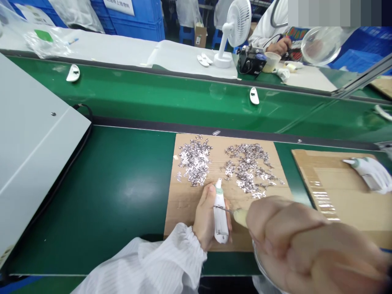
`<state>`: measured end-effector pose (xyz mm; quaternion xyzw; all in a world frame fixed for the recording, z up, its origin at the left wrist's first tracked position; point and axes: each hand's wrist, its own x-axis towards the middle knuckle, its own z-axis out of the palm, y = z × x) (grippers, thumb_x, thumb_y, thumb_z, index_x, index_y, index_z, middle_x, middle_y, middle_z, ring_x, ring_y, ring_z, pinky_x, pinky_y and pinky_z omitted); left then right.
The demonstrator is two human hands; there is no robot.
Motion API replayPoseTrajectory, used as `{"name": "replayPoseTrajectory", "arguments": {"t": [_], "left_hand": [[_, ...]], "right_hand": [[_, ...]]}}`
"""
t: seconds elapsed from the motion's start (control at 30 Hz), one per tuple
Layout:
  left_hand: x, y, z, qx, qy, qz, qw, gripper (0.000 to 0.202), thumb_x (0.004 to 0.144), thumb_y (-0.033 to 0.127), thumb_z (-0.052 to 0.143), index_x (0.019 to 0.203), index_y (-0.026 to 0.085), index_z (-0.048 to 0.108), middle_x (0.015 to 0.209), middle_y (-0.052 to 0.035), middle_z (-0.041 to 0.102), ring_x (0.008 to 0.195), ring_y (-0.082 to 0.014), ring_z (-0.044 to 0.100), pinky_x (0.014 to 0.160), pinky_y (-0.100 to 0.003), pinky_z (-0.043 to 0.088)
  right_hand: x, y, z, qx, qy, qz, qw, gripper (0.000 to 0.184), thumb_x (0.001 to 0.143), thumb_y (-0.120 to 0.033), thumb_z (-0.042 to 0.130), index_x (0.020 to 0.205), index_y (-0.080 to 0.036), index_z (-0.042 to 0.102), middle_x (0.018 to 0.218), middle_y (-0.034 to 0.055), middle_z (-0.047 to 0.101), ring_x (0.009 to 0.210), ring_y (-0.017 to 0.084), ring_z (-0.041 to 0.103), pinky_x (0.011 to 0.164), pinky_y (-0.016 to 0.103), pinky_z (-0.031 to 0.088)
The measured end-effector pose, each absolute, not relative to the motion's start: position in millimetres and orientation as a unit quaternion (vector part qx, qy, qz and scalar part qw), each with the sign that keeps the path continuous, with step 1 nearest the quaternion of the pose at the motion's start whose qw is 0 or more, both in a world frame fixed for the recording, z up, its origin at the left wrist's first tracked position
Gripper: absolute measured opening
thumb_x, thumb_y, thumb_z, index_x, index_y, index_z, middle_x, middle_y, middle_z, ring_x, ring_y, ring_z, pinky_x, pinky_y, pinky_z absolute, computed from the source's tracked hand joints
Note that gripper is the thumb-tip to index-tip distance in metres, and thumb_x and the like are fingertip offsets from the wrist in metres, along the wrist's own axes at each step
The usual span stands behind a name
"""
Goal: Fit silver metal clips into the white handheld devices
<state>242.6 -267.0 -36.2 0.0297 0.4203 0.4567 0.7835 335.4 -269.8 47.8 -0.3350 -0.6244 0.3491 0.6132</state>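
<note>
My left hand (206, 216) is wrapped round a white handheld device (221, 226), shaped like an ear thermometer, with a pale green ring and a narrow nozzle pointing away from me. Large and close to the camera, my right hand (294, 241) grips a tool with a pale yellow handle (240, 217) and a thin metal shaft. The shaft's tip lies across the side of the device; its exact kind I cannot make out. Beyond the hands, two piles of small shiny metal parts, a left pile (195, 161) and a right pile (249, 165), lie on a cardboard sheet (183, 204).
A second white device (370, 173) lies on another cardboard piece (352, 196) at right. A grey metal box (33, 134) with a black cable stands at left. Behind the green partition (153, 92) are a white fan (237, 26) and a co-worker's hand (280, 45).
</note>
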Motion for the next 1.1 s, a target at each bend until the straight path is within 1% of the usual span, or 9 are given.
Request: {"name": "replayPoseTrajectory", "arguments": {"t": [0.07,0.1,0.23,0.3,0.5,0.63,0.8,0.97,1.1], "left_hand": [[243,-267,-35,0.026,0.412,0.482,0.772,0.022,0.089,0.042,0.051,0.085,0.021,0.049,0.058,0.0057,0.054,0.052,-0.0068,0.054,0.052,-0.015,0.045],[243,-268,-36,0.030,0.404,0.489,0.772,0.022,0.088,0.042,0.051,0.084,0.020,0.049,0.060,0.0055,0.055,0.051,-0.0068,0.055,0.052,-0.015,0.045],[244,-268,-40,0.067,0.394,0.460,0.793,0.029,0.088,0.050,0.046,0.087,0.022,0.043,0.061,0.0050,0.056,0.032,-0.0076,0.046,0.031,-0.019,0.033],[243,-268,-41,0.081,0.404,0.447,0.794,0.030,0.088,0.052,0.044,0.088,0.022,0.041,0.059,0.0059,0.054,0.029,-0.0079,0.044,0.028,-0.018,0.031],[242,-266,-37,0.107,0.419,0.430,0.793,0.026,0.091,0.050,0.034,0.093,0.025,0.038,0.058,0.0053,0.055,0.028,-0.0114,0.045,0.024,-0.019,0.034],[242,-267,-38,0.110,0.410,0.437,0.793,0.027,0.091,0.050,0.037,0.091,0.024,0.038,0.057,0.0059,0.053,0.029,-0.0086,0.045,0.028,-0.016,0.034],[243,-267,-41,0.094,0.415,0.445,0.788,0.029,0.089,0.051,0.042,0.087,0.023,0.039,0.059,0.0060,0.054,0.029,-0.0084,0.045,0.028,-0.017,0.034],[242,-268,-39,0.102,0.405,0.435,0.798,0.026,0.092,0.050,0.036,0.091,0.024,0.037,0.053,0.0057,0.054,0.026,-0.0100,0.044,0.028,-0.017,0.032],[243,-268,-37,0.100,0.403,0.429,0.802,0.025,0.093,0.049,0.032,0.094,0.024,0.036,0.049,0.0065,0.053,0.023,-0.0114,0.041,0.027,-0.019,0.031]], "right_hand": [[327,-266,44,-0.321,-0.610,0.311,0.654,0.034,0.094,-0.036,0.050,0.063,-0.023,0.050,0.052,-0.0039,0.050,0.035,0.009,0.037,0.033,0.026,0.036],[324,-263,44,-0.316,-0.599,0.306,0.669,0.034,0.093,-0.035,0.051,0.062,-0.022,0.050,0.051,-0.0041,0.049,0.035,0.009,0.035,0.032,0.026,0.035],[321,-251,52,-0.293,-0.513,0.345,0.730,0.039,0.090,-0.028,0.054,0.053,-0.019,0.044,0.046,-0.0055,0.039,0.035,0.007,0.033,0.028,0.022,0.027],[322,-248,57,-0.298,-0.474,0.345,0.753,0.039,0.088,-0.024,0.054,0.051,-0.018,0.044,0.045,-0.0049,0.038,0.035,0.007,0.032,0.028,0.023,0.024],[324,-248,58,-0.326,-0.451,0.343,0.757,0.038,0.086,-0.026,0.058,0.050,-0.019,0.046,0.044,-0.0039,0.037,0.035,0.008,0.030,0.027,0.025,0.019],[325,-251,59,-0.324,-0.470,0.344,0.745,0.040,0.087,-0.025,0.055,0.050,-0.018,0.046,0.044,-0.0037,0.037,0.035,0.008,0.032,0.027,0.023,0.022],[326,-251,58,-0.320,-0.485,0.336,0.741,0.040,0.089,-0.025,0.055,0.050,-0.019,0.044,0.045,-0.0035,0.038,0.035,0.008,0.032,0.028,0.023,0.024],[327,-251,61,-0.346,-0.490,0.337,0.725,0.045,0.088,-0.028,0.058,0.049,-0.018,0.038,0.043,-0.0048,0.034,0.034,0.007,0.033,0.028,0.021,0.026],[326,-255,58,-0.355,-0.497,0.314,0.727,0.045,0.091,-0.030,0.056,0.051,-0.018,0.037,0.043,-0.0056,0.031,0.035,0.007,0.033,0.029,0.020,0.027]]}}
